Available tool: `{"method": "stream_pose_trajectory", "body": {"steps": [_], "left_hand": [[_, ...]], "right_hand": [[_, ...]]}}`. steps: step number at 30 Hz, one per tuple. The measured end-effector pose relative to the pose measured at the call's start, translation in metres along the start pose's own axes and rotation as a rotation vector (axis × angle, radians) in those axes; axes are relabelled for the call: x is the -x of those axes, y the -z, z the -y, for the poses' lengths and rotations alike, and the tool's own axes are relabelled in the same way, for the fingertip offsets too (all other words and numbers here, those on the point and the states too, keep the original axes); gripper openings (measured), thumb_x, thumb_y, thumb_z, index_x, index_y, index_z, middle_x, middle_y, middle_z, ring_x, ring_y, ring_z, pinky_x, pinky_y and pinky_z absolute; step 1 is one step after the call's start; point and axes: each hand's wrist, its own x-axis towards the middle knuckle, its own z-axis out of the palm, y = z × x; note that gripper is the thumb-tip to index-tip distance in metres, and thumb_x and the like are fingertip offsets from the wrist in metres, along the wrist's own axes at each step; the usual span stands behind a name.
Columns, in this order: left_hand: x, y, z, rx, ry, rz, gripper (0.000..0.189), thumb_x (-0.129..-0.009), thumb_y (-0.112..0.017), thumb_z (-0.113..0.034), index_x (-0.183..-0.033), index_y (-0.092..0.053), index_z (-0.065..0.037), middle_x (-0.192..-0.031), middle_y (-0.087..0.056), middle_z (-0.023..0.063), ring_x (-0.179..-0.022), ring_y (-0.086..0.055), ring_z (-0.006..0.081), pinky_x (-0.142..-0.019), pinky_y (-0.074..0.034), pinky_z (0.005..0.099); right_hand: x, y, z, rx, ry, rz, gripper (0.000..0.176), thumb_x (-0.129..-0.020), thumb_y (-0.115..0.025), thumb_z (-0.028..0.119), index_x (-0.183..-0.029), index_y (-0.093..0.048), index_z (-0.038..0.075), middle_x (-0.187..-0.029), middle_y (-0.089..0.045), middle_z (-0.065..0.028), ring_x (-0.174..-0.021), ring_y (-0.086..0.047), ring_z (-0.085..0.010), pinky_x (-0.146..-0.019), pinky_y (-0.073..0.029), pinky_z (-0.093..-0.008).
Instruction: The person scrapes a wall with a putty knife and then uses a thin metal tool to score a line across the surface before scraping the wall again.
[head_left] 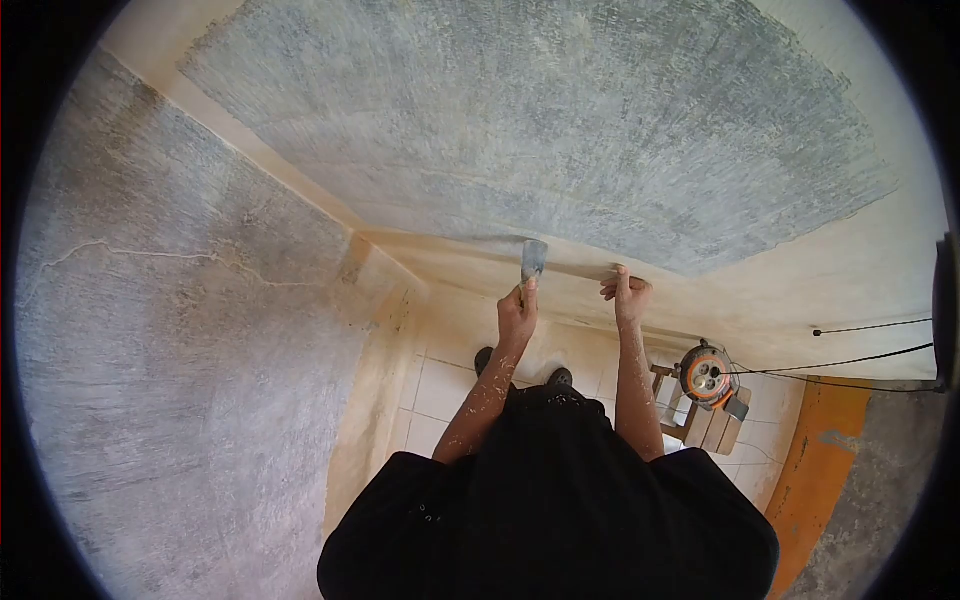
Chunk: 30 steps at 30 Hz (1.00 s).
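Note:
My left hand (517, 314) is closed round the handle of a scraper (534, 260) with a wide grey blade. The blade points up and lies at the cream-coloured wall, just below the edge of a large rough grey patch (560, 130). To the right, my right hand (628, 296) is held near the same wall with one finger pointing up to it and the others partly curled. No tool shows in that hand; whether the fingertip touches the wall cannot be told. Pale flakes dot both forearms.
An orange and black cable reel (707, 375) sits on a wooden stool (712, 425) at the lower right, with black cables running right. A second wall (190, 330) with grey patches stands at the left. Below are floor tiles (440, 387) and two dark shoes (561, 377).

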Motion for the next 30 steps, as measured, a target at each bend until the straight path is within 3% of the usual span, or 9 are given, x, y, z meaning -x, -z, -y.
{"method": "stream_pose_trajectory", "body": {"steps": [5,8,14,20,23,26,30], "left_hand": [[-0.003,-0.002,0.022,-0.003,-0.085,-0.021,0.05,-0.099,-0.049,-0.036,-0.06,-0.046,-0.004,-0.049,-0.041,-0.0004,-0.047,-0.04,0.0079,-0.045,-0.034,0.0289],[0.0,-0.004,0.004,-0.024,-0.015,-0.02,0.048,-0.097,-0.053,-0.036,-0.07,-0.055,0.003,-0.049,-0.04,0.0078,-0.046,-0.037,0.0128,-0.044,-0.033,0.0345],[-0.003,-0.004,0.021,-0.133,-0.146,-0.059,0.049,-0.097,-0.053,-0.035,-0.067,-0.054,0.004,-0.047,-0.041,0.0094,-0.045,-0.036,0.0138,-0.043,-0.033,0.0351],[0.002,-0.001,0.024,-0.066,-0.027,-0.051,0.051,-0.098,-0.052,-0.035,-0.065,-0.053,0.003,-0.048,-0.042,0.009,-0.047,-0.038,0.0127,-0.045,-0.034,0.0338],[-0.004,-0.013,0.012,-0.01,-0.007,-0.029,0.053,-0.099,-0.048,-0.04,-0.059,-0.049,-0.004,-0.048,-0.042,0.0007,-0.044,-0.042,0.009,-0.044,-0.035,0.0294],[0.003,-0.008,0.001,-0.018,0.004,-0.037,0.054,-0.097,-0.051,-0.041,-0.065,-0.053,0.003,-0.048,-0.041,0.0091,-0.048,-0.038,0.013,-0.046,-0.034,0.0351],[0.0,-0.006,0.026,-0.065,0.027,-0.032,0.054,-0.097,-0.051,-0.04,-0.065,-0.053,0.003,-0.048,-0.04,0.009,-0.048,-0.037,0.0125,-0.045,-0.033,0.0347]], "right_hand": [[-0.004,-0.002,0.0,0.015,-0.008,-0.006,0.049,-0.093,-0.06,0.032,-0.065,-0.067,-0.007,-0.059,-0.065,-0.0129,-0.047,-0.06,-0.0159,-0.044,-0.048,-0.0266],[0.003,0.003,-0.004,0.047,0.011,0.004,0.052,-0.094,-0.058,0.035,-0.064,-0.066,-0.007,-0.059,-0.064,-0.0132,-0.047,-0.06,-0.0165,-0.043,-0.048,-0.0268],[-0.005,-0.002,0.004,0.045,0.036,-0.003,0.053,-0.094,-0.058,0.036,-0.066,-0.067,-0.008,-0.059,-0.064,-0.0133,-0.047,-0.061,-0.0164,-0.043,-0.049,-0.0268],[0.001,0.003,-0.003,0.069,0.021,0.02,0.055,-0.094,-0.057,0.038,-0.065,-0.067,-0.008,-0.059,-0.064,-0.0134,-0.047,-0.06,-0.0161,-0.044,-0.049,-0.0267],[-0.005,0.0,0.004,0.083,0.027,0.016,0.056,-0.094,-0.057,0.038,-0.064,-0.067,-0.008,-0.059,-0.064,-0.0133,-0.047,-0.06,-0.0158,-0.044,-0.049,-0.0267],[-0.001,-0.002,0.001,0.046,0.019,0.014,0.055,-0.094,-0.057,0.038,-0.065,-0.067,-0.008,-0.059,-0.064,-0.0134,-0.047,-0.06,-0.0156,-0.044,-0.048,-0.0264],[0.0,0.001,0.002,0.06,0.037,0.031,0.054,-0.095,-0.057,0.036,-0.065,-0.067,-0.008,-0.059,-0.065,-0.0136,-0.048,-0.06,-0.0157,-0.045,-0.049,-0.0262]]}}
